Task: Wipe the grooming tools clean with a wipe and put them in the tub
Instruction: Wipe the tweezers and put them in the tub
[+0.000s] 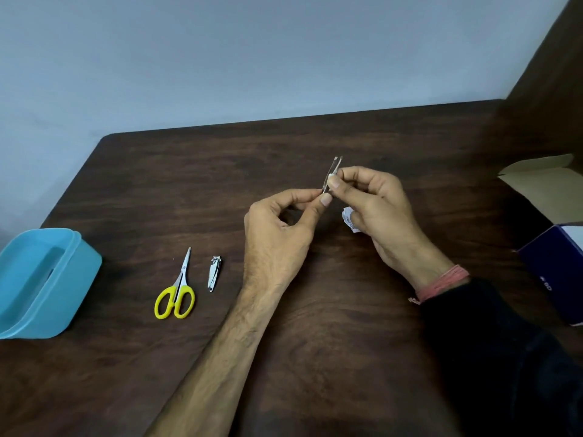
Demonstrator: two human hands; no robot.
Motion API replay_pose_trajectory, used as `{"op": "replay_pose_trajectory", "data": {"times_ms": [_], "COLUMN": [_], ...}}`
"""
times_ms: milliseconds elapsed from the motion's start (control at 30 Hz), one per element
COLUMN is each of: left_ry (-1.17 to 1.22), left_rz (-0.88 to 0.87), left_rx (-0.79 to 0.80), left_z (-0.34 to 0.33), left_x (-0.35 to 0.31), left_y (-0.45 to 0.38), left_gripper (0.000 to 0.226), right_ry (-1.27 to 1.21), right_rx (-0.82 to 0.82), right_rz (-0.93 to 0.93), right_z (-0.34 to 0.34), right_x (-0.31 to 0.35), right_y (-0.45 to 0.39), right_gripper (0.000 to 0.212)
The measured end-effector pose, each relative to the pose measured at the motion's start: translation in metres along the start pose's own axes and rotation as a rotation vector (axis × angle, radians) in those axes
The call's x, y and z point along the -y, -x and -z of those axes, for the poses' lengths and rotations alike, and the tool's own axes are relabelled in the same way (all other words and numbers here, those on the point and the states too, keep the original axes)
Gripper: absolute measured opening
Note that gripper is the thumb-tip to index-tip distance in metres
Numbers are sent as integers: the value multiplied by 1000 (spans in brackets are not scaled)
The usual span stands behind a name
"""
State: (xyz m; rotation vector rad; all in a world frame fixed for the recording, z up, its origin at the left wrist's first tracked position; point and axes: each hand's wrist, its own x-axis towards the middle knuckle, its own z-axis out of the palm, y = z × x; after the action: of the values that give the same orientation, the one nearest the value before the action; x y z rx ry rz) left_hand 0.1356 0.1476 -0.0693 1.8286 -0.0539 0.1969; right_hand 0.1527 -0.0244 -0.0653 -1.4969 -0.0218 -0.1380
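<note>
Head cam looks down on a dark wood counter [315, 310]. Both hands are up around the 12 to 1 o'clock part of it, working on a pair of metal tweezers [332, 173] that point up and away. Left hand [277, 228] has its grip pinched on the lower end with thumb and forefinger. Right hand [375, 206] is pinching a white wipe [348, 218] against the middle of the tweezers, and the rest of the wipe is bunched in its palm. Over at 9 o'clock sits the blue tub [67, 298], open. Between the tub and the left arm lie yellow-handled scissors [176, 291] and, just to the 3 o'clock side of them, a nail clipper [214, 273], both flat on the counter, not touching each other.
</note>
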Motion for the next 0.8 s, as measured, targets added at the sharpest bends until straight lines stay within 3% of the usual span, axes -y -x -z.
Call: {"op": "replay_pose_trajectory", "data": {"times_ms": [167,300,500,700,800], "left_ry": [-65,-84,-210,-337,-445], "left_rz": [-20,-9,-102,-178,-207], "left_rx": [29,7,38,-40,-28], "left_z": [0,1,-3,-4,-6], "left_x": [-2,-4,-3,3,1], "left_y": [1,2,5,4,6], "left_gripper": [10,11,15,19,20], "right_ry": [37,130,-15,33,-100], "right_rx": [-34,58,-34,-47,-81], "right_rz": [22,90,29,52,13], "right_z": [-4,-7,-6,-7,-2], "right_x": [2,-2,-3,-2,3], "right_y": [1,3,2,2,1], "right_gripper": [6,4,6,3,15]}}
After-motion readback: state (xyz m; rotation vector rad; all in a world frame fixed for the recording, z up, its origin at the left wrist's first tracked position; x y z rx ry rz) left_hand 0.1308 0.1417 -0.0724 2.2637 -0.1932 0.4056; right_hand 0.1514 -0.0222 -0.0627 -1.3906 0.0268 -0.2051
